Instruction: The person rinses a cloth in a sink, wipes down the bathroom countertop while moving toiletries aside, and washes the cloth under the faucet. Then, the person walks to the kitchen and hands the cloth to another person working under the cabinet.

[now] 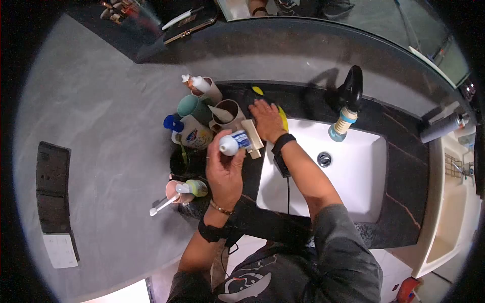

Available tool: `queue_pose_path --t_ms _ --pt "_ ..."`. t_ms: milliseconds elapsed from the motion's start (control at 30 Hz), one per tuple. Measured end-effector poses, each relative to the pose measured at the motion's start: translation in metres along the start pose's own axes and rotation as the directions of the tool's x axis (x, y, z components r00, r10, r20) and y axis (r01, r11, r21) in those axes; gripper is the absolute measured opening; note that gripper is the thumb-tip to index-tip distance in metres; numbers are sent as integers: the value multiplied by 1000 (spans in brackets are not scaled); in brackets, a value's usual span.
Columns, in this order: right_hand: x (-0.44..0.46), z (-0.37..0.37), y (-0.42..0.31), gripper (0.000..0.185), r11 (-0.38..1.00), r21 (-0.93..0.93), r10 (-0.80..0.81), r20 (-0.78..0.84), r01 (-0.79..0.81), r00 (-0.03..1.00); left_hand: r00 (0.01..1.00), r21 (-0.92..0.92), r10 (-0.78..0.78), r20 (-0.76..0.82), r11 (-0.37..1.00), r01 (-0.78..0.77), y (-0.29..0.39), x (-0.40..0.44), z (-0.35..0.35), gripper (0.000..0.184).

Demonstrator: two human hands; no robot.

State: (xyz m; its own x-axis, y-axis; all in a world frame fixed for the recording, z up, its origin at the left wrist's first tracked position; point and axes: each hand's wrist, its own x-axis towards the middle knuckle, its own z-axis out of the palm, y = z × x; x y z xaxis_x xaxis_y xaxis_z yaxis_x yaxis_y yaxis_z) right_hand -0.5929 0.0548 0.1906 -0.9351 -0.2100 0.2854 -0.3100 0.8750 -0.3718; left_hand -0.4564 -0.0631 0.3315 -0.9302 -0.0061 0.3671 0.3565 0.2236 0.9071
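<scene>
Left hand (pixel 225 169) pinching white tube (pixel 235 143), long axis roughly crosswise, round end leftward, right hand (pixel 268 120) spread beside sink (pixel 353 177).

tube (pixel 233 144): print illegible | mirror (pixel 376 22): cut off, top | shirt (pixel 348 245): cut off, bottom

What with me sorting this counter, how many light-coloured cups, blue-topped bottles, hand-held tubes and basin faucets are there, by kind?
Light-coloured cups: 4 (teal cup, pink cup, beige cup at the back, beige mug)
Blue-topped bottles: 1
Tubes, in the left hand: 1
Basin faucets: 1
Total: 7
</scene>
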Motion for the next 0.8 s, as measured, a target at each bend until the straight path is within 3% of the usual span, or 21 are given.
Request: queue_pose_path --t_ms 100,167,233,267,333,367,400,433,467,500,533,567,633,667,767,800 --pt "-5 -17 32 39 980 -70 180 -91 -187 979 995 228 76 58 970 -88 -10 1 10 36" --pt "-19 -25 60 37 976 4 215 -135 -216 967 990 259 129 62 955 -141 -29 7 16 36" --pt "-40 -54 75 39 942 -48 326 -114 -333 938 981 279 183 66 940 -195 -41 16 25 35" --pt "-57 -45 97 40 940 -102 282 -307 -326 909 991 279 115 70 951 -130 -44 21 29 35" --pt "-77 -28 140 37 955 -190 127 -434 -228 892 997 309 39 62 949 -57 -56 37 41 32" --pt "-87 -28 148 36 967 -211 26 -468 -140 884 996 15 34 80 999 -36 -80 48 49 31" --pt "-101 -48 138 35 996 55 85 -464 -66 882 995 -1 73 64 997 -73 -98 58 56 32" --pt "-109 -50 140 35 986 125 150 -405 -108 902 992 -19 113 52 994 -112 -103 68 63 33" --pt "-121 -56 145 34 982 131 172 -364 -133 915 979 294 203 26 934 -202 -107 78 67 35" --pt "-131 -76 136 34 977 140 196 -321 -158 927 954 579 298 27 773 -257 -108 88 70 38" --pt "-138 -84 140 35 997 41 72 -377 -61 923 998 389 55 34 919 -64 -101 99 75 42" --pt "-142 -89 155 34 999 48 23 -322 -8 947 989 462 138 -48 881 -100 -106 103 81 43" --pt "-157 -116 165 33 992 87 120 -336 -96 934 979 470 194 -59 871 -144 -129 121 86 43" --pt "-165 -120 182 31 990 -21 112 -460 -137 881 994 322 43 -100 947 -8 -142 130 91 43" --pt "-181 -141 229 29 918 -167 268 -406 -359 874 993 300 43 -112 954 -8 -136 138 102 41" --pt "-184 -154 239 30 871 -186 359 -393 -455 847 984 396 83 -160 918 -13 -141 144 107 40"
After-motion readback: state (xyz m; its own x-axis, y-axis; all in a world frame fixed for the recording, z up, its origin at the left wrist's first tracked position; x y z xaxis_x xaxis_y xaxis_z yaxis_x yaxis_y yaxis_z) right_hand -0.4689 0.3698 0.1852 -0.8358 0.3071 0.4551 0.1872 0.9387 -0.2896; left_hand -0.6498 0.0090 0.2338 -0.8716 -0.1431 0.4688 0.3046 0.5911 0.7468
